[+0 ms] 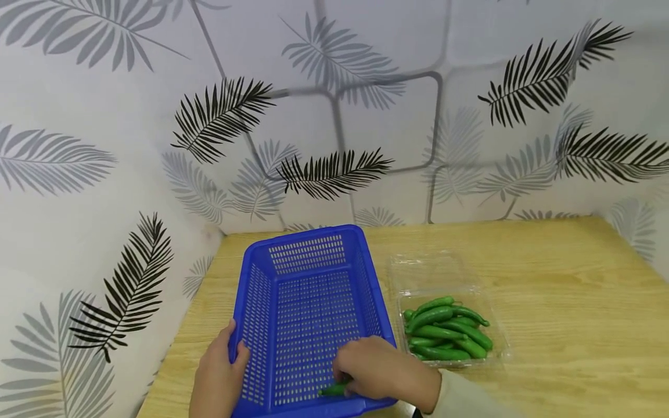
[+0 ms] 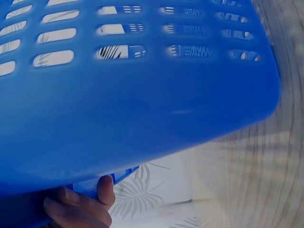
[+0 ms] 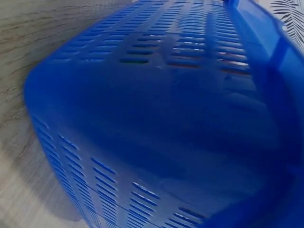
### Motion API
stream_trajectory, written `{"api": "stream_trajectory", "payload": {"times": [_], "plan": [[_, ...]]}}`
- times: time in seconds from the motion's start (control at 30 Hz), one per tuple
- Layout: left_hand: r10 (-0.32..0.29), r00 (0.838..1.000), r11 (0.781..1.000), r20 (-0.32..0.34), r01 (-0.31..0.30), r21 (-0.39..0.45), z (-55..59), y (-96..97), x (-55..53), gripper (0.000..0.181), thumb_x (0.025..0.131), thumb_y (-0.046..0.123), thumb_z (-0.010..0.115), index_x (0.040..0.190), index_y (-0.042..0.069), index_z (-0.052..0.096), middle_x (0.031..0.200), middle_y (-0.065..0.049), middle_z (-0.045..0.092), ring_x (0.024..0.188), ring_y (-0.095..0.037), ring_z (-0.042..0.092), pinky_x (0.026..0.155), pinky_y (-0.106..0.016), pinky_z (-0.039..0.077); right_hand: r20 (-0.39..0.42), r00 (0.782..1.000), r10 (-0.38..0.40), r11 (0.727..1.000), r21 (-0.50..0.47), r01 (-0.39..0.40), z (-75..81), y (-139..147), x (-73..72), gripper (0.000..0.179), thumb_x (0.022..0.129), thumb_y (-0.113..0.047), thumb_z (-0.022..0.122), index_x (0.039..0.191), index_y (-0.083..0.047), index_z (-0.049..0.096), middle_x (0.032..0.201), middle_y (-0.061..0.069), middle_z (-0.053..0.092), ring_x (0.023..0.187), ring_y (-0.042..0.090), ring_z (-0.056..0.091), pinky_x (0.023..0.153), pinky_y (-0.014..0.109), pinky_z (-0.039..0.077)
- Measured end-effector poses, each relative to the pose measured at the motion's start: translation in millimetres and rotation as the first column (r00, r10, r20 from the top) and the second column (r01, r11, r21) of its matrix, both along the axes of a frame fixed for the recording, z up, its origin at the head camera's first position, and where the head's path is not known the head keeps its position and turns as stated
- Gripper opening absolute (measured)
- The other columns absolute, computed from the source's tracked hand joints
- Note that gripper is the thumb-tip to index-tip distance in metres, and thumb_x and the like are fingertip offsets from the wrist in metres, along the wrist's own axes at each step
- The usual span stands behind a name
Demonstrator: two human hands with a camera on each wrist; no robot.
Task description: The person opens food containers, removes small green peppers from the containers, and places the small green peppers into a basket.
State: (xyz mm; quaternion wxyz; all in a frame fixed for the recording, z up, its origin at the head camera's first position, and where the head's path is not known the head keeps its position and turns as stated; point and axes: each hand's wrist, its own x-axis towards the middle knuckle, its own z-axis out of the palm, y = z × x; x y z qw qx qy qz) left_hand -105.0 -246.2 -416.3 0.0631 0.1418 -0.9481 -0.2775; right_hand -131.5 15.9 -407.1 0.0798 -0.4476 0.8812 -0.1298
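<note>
A blue perforated plastic basket (image 1: 303, 234) stands on the table at the near left. My left hand (image 1: 216, 371) grips its left rim; in the left wrist view the fingers (image 2: 76, 204) curl at the rim's underside. Inside the basket's near right corner, my right hand (image 1: 376, 370) holds a green chili pepper (image 1: 330, 391) low over the bottom, one end sticking out to the left. The basket's outer wall (image 3: 142, 104) fills the right wrist view and hides that hand there.
Right of the basket sits a clear plastic clamshell box (image 1: 431, 273), lid folded back, with several green peppers (image 1: 444, 334) in its near half. The wooden table (image 1: 564, 302) reaches back to a wall (image 1: 381, 128) with a leaf pattern; another stretch of wall borders it on the left.
</note>
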Motion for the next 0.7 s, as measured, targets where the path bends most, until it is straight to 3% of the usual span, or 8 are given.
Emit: {"api": "stream_trajectory", "payload": {"times": [0.4, 0.7], "plan": [[0.008, 1.0, 1.0, -0.03, -0.007, 0.015, -0.9, 0.3, 1.0, 0.05, 0.091, 0.017, 0.047, 0.138, 0.001, 0.041, 0.133, -0.025, 0.046, 0.12, -0.042, 0.045, 0.097, -0.056, 0.035, 0.028, 0.999, -0.019, 0.995, 0.098, 0.016, -6.4, -8.1, -3.7, 0.015, 0.066, -0.025, 0.081, 0.067, -0.026, 0.066, 0.063, -0.017, 0.054, 0.059, 0.003, 0.05, 0.052, 0.022, 0.042], [0.023, 1.0, 0.999, 0.009, -0.023, 0.024, -2.0, -0.6, -0.7, 0.052, 0.091, 0.018, 0.046, 0.14, 0.001, 0.038, 0.134, -0.025, 0.045, 0.12, -0.042, 0.044, 0.097, -0.057, 0.033, 0.033, 0.997, -0.072, 0.99, 0.125, 0.067, -9.0, -9.8, -2.6, 0.02, 0.065, -0.021, 0.08, 0.061, -0.028, 0.062, 0.061, -0.018, 0.051, 0.056, 0.002, 0.048, 0.049, 0.023, 0.041]]}}
